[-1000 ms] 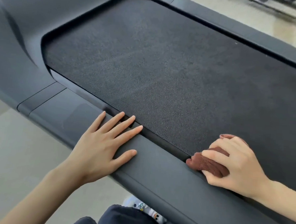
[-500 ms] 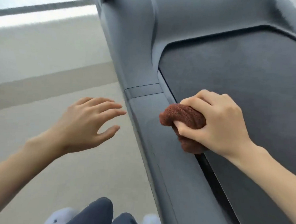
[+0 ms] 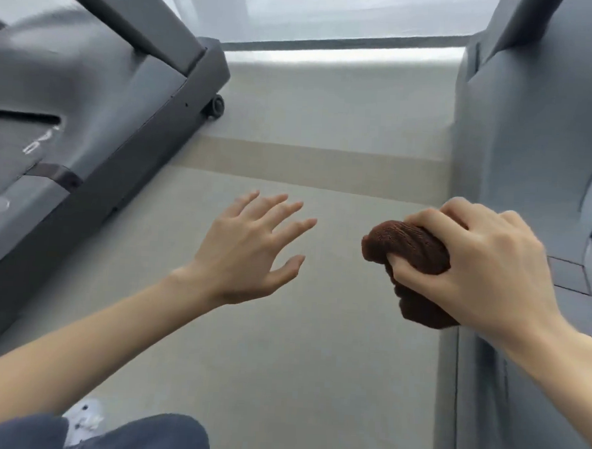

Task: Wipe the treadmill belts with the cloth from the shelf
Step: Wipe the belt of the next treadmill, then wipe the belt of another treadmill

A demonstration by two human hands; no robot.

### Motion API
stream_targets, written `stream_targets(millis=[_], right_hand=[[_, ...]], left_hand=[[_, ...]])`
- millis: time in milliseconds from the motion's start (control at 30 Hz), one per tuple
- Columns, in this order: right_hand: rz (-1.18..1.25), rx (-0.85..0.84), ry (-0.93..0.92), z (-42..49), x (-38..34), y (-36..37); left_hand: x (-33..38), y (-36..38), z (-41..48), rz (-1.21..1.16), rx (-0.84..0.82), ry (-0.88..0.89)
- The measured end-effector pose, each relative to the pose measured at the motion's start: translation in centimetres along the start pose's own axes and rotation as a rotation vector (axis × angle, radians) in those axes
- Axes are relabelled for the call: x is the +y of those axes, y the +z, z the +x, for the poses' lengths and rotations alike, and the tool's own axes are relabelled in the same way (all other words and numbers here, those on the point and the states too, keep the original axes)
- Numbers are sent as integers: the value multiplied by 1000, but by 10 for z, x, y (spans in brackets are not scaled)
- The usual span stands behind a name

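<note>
A bunched brown cloth (image 3: 413, 254) is gripped by the right hand (image 3: 484, 268) at three o'clock; the left hand (image 3: 248, 252) is spread wide, nothing held, above the floor (image 3: 314, 362).

brown cloth (image 3: 411, 252) bunched in right hand (image 3: 484, 268), beside grey treadmill (image 3: 530, 168) edge

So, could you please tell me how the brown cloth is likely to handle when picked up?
Probably floppy: the cloth bunches and folds inside the right hand, with a tail drooping below. Likely light: one hand holds it all. Its nubby texture suggests grip, not slip.
</note>
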State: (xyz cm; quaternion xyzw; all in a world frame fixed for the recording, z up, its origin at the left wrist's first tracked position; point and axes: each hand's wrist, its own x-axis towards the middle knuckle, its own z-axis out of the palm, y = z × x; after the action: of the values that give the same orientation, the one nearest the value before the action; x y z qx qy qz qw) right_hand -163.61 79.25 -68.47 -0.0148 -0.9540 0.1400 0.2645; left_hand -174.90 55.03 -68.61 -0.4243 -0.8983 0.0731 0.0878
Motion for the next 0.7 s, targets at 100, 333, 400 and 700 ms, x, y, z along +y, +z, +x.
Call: stream_targets(millis=[100, 333, 400, 700], right_hand=[[-10, -34, -23, 18, -21, 23], [82, -110, -170, 80, -106, 88], [101, -117, -212, 99, -137, 104], [170, -128, -407, 168, -276, 155]], left_hand=[[-30, 14, -18, 8, 4, -55], [-109, 31, -73, 8, 1, -280], [-138, 31, -92, 14, 16, -356], [-254, 28, -183, 38, 48, -608]])
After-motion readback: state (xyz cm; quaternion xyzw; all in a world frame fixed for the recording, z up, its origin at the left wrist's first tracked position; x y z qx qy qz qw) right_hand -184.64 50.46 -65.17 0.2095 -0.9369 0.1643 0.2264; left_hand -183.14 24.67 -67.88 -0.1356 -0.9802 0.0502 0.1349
